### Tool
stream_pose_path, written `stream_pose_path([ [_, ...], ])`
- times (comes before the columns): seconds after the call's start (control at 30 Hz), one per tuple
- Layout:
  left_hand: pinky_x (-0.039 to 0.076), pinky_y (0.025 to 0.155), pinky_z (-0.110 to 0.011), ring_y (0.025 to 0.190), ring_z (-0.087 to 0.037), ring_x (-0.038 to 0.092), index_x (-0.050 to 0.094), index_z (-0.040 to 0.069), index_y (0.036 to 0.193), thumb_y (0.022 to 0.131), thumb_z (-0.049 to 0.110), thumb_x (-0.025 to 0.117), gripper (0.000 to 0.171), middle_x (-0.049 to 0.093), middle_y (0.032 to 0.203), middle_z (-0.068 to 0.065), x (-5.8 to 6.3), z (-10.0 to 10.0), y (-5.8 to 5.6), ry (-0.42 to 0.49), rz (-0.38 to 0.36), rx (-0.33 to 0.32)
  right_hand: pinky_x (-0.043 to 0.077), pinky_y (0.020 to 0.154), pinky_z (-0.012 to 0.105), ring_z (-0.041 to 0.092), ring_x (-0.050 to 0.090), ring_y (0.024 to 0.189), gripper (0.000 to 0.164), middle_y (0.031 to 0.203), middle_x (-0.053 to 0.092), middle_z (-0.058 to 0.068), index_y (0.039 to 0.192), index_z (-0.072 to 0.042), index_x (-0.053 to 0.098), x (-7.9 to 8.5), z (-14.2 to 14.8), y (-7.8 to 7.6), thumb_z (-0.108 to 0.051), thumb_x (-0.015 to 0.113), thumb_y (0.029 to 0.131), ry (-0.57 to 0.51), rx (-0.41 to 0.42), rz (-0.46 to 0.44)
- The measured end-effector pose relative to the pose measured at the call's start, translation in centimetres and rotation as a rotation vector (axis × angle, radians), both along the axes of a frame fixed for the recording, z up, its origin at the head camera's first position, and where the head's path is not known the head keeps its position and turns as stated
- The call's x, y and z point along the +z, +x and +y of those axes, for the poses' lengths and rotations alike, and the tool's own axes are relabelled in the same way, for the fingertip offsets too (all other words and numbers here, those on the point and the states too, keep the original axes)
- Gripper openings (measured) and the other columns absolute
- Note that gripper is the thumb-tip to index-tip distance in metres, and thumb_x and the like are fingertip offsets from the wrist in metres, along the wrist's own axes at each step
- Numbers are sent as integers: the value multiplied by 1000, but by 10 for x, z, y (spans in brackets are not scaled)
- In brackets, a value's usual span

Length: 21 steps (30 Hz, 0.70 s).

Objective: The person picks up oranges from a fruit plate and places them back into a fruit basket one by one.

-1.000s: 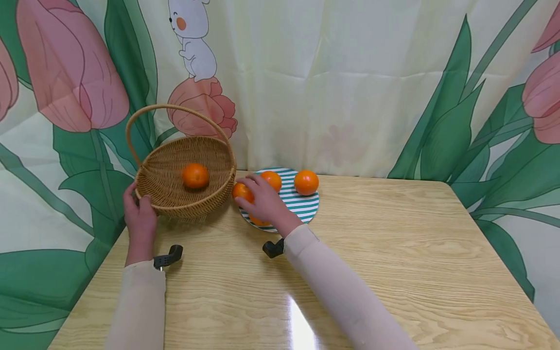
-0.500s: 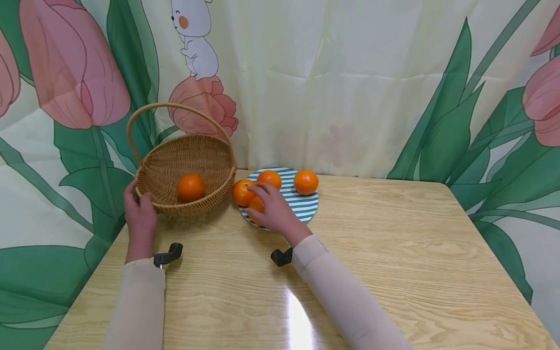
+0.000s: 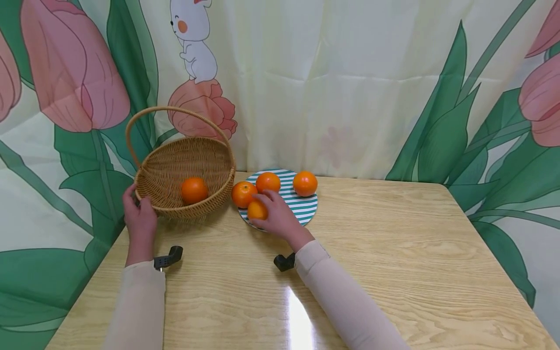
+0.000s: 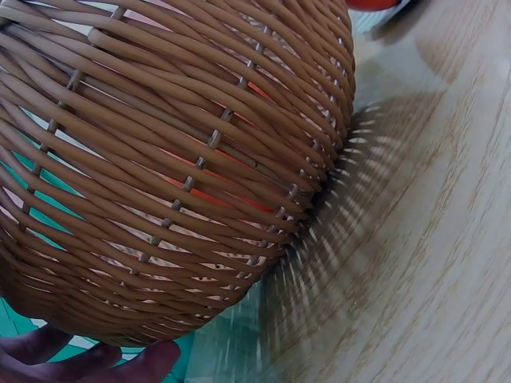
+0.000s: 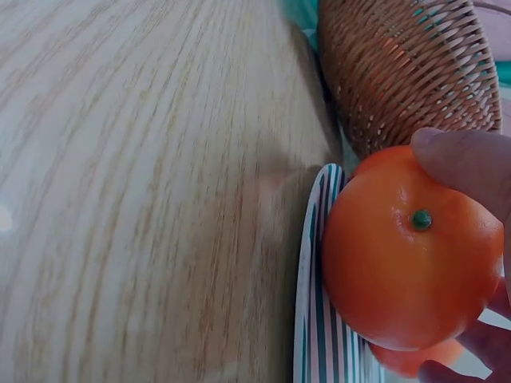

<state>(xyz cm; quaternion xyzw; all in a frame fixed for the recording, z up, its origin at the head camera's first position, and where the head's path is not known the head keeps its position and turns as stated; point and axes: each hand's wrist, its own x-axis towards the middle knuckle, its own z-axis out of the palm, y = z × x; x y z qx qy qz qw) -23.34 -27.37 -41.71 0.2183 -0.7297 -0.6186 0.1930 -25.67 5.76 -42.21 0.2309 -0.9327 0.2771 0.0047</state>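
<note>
My left hand (image 3: 141,214) grips the near left edge of a brown wicker basket (image 3: 214,204) with a tall hoop handle. In the left wrist view its fingertips lie against the basket's woven wall (image 4: 192,159). One orange (image 3: 194,190) sits inside the basket. My right hand (image 3: 280,216) has its thumb and fingers around an orange (image 3: 257,211) at the near left of a round plate (image 3: 302,209) striped teal and white. That orange (image 5: 411,247) shows a green stem spot in the right wrist view.
Another orange (image 3: 244,194) lies at the plate's left edge beside the basket. Two more, a back orange (image 3: 268,182) and a right orange (image 3: 305,183), share the plate. Behind the wooden table (image 3: 393,253) hangs a floral curtain (image 3: 350,97).
My right hand has let go of the orange at the plate's left edge and shifted right and nearer onto another orange. The basket's orange has rolled slightly; the left hand stays put.
</note>
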Motion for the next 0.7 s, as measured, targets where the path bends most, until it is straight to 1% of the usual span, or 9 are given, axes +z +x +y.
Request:
stream_pose_path([
  [0.2,35,113,-42,140,-21,35,21,41,148,102,26,30,49,24,159,1,-3,2,-2,-1,0,-1,43,107,42,30,46,127,66,148,37,9,141,-21,48,-3,3,2,-43,73,83,-10,-5,-36],
  [0.33,34,114,-43,142,-22,33,19,40,149,102,27,30,50,22,160,1,-3,1,1,-2,-9,-17,43,106,41,28,48,124,66,147,39,7,141,-23,47,-5,3,3,-42,73,84,-8,-8,-44],
  [0.4,33,114,-44,142,-23,33,18,40,149,102,28,30,50,22,160,1,-3,0,3,-2,-12,-13,43,105,41,28,49,124,65,146,40,7,141,-23,47,-5,2,4,-42,73,84,-12,-1,-47],
  [0.53,32,113,-45,142,-24,33,18,40,149,102,28,29,50,22,160,1,-2,-3,6,3,-16,5,44,104,40,27,50,123,64,144,42,6,139,-21,49,-3,-1,4,-43,72,84,-11,15,-26],
  [0.7,33,114,-45,142,-24,33,19,41,149,101,27,30,51,23,160,1,-2,-1,3,-2,-17,6,46,102,40,27,52,120,64,143,43,6,139,-21,49,5,-1,4,-43,73,83,-26,6,14],
])
